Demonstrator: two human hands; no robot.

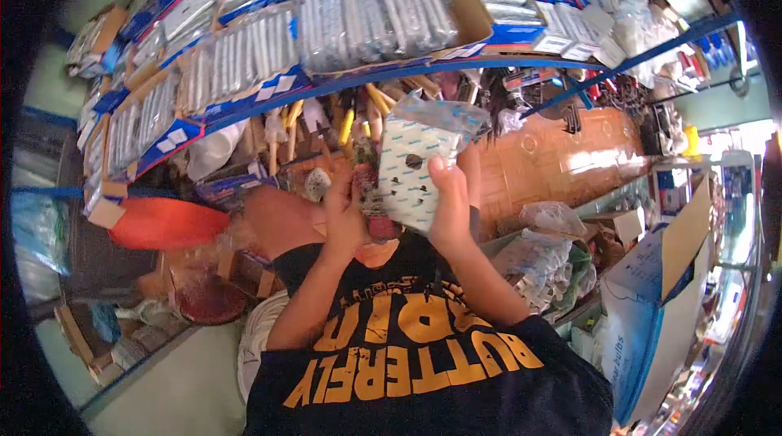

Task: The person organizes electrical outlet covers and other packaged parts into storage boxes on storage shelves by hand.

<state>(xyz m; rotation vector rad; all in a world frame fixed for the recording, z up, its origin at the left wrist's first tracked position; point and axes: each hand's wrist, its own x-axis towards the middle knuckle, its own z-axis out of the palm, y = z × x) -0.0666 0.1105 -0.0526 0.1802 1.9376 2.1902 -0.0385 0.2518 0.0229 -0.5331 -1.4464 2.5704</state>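
My right hand grips a flat white packet, its thumb pressed on the front face. Small blue print runs across the packet, which has a few dark spots or openings, and a loose clear plastic wrap sticks out at its top. To the left of the packet, my left hand is raised with its fingers partly stretched and apart. A small gap shows between that hand and the packet, and I see nothing held in it.
Ahead, a blue-edged shelf carries open boxes of plastic-wrapped flat packs. Tools with yellow handles lie beneath it. A red-orange object is at the left. On the right stand a brown wood-patterned surface and a blue carton.
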